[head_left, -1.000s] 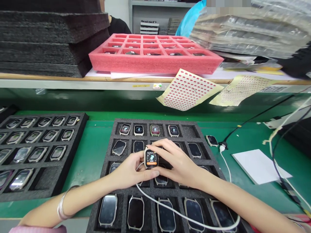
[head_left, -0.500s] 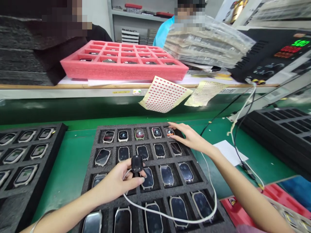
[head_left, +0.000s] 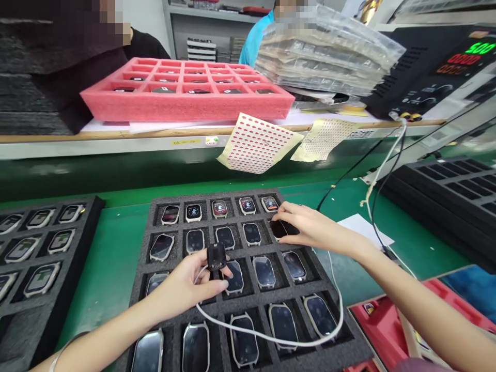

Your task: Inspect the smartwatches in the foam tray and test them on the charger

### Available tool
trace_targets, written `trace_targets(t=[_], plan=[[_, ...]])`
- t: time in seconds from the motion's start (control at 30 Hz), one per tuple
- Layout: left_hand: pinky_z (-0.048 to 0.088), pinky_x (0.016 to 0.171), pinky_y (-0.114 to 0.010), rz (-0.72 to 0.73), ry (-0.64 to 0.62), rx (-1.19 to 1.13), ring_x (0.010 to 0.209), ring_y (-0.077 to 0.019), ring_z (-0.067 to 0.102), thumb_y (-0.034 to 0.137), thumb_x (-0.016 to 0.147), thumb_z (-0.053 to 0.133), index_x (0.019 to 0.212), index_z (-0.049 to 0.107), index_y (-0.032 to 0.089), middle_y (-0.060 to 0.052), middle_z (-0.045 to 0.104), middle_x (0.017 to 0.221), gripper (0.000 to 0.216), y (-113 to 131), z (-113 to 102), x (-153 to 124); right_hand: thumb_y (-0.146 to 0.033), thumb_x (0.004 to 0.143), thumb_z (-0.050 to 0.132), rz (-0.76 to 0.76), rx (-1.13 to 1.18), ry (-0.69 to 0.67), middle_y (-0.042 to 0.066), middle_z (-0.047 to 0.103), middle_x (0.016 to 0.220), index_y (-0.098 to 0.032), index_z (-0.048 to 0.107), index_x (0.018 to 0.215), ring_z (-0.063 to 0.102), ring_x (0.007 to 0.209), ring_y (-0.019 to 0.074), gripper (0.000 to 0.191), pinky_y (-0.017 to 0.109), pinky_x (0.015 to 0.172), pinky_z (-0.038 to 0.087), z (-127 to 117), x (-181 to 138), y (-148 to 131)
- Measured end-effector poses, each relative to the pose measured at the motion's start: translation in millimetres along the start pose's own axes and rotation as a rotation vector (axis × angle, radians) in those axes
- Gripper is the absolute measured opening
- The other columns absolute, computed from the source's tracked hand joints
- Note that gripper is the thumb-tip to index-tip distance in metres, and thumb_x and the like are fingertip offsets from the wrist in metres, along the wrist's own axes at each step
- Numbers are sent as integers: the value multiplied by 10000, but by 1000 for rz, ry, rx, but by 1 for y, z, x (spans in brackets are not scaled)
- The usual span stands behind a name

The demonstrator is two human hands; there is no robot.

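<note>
Left hand [head_left: 191,283] curls its fingers snugly round a black block [head_left: 216,256], white cable [head_left: 310,343] looping away, above the foam tray [head_left: 351,354]. Right hand [head_left: 304,226], thumb and fingers part-spread, straddles a dark-screened watch [head_left: 277,229], second-farthest row, far right slot; whether it grips, can't tell.

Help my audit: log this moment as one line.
left hand: holding black connector block | right hand: at dark-screened smartwatch, second-farthest row, rightmost | under both: foam tray

- An electronics workshop
- Green workbench [head_left: 112,258] bearing a foam tray [head_left: 313,357] of watches [head_left: 264,272]
- Black power supply [head_left: 414,57] (its digits [head_left: 480,48] lit green and red)
- Grey shelving [head_left: 217,14] behind
</note>
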State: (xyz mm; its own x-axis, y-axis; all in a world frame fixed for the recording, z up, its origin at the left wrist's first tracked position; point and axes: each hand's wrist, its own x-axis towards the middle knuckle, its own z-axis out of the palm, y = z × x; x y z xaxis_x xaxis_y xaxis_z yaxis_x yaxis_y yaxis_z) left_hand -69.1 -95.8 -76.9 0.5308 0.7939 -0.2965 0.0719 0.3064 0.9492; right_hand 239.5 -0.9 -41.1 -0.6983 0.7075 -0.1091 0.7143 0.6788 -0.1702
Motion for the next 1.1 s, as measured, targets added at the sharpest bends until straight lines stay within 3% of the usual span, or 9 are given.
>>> trace_targets(t=[0.2,0.33,0.43,0.5,0.6,0.73,0.97,1.1], plan=[[296,467,-215,-23,-5,-8,507,-47,354,225,709,708,1000,585,137,-79,645,1037,328,9,-2,-2,-473,793,664,-28,271,11,99,610,1042,-198,626,1016,597,966,286,356,413,817,504,-27,5,1],[325,425,-198,-34,-15,-59,479,-36,387,232,697,719,967,573,136,-85,633,1055,321,10,-4,-1,-432,814,666,-96,455,100,57,657,1026,-232,632,1005,622,941,251,279,363,828,512,-42,9,-37],[315,420,-189,-7,-29,-98,474,-27,388,203,684,736,992,558,141,-57,618,1026,361,6,-5,1,-390,774,723,-223,402,141,76,599,1145,-230,525,1246,559,1058,259,536,379,893,480,-26,22,-80],[316,455,-183,31,-22,-118,515,-33,399,185,663,760,974,558,136,-21,599,933,374,3,-6,1,-345,808,693,-298,362,145,98,584,1115,-210,500,1270,553,1023,253,519,396,868,489,-8,34,-106],[332,480,-180,78,-3,-142,550,-48,410,219,673,769,953,554,137,27,539,786,363,1,-7,0,-247,837,643,-293,206,260,149,574,1061,-139,524,1236,536,975,284,430,457,817,493,13,49,-127],[321,396,-177,52,9,-153,436,-41,386,358,749,705,1000,541,146,67,464,651,366,3,-6,0,-200,853,594,-305,153,338,163,568,1055,-130,536,1206,533,981,298,365,476,810,492,20,56,-126],[274,328,-183,13,83,-91,345,-21,367,414,815,613,1034,532,139,22,552,740,361,4,-4,4,-263,881,598,-308,350,243,113,566,1157,-192,464,1274,552,1060,248,421,406,891,490,26,57,-113],[380,473,-199,109,115,-97,515,-71,467,353,803,646,943,590,130,9,560,751,269,1,-4,4,-275,888,580,-328,305,251,134,581,1109,-151,485,1249,560,1029,265,394,423,860,495,29,59,-118]])
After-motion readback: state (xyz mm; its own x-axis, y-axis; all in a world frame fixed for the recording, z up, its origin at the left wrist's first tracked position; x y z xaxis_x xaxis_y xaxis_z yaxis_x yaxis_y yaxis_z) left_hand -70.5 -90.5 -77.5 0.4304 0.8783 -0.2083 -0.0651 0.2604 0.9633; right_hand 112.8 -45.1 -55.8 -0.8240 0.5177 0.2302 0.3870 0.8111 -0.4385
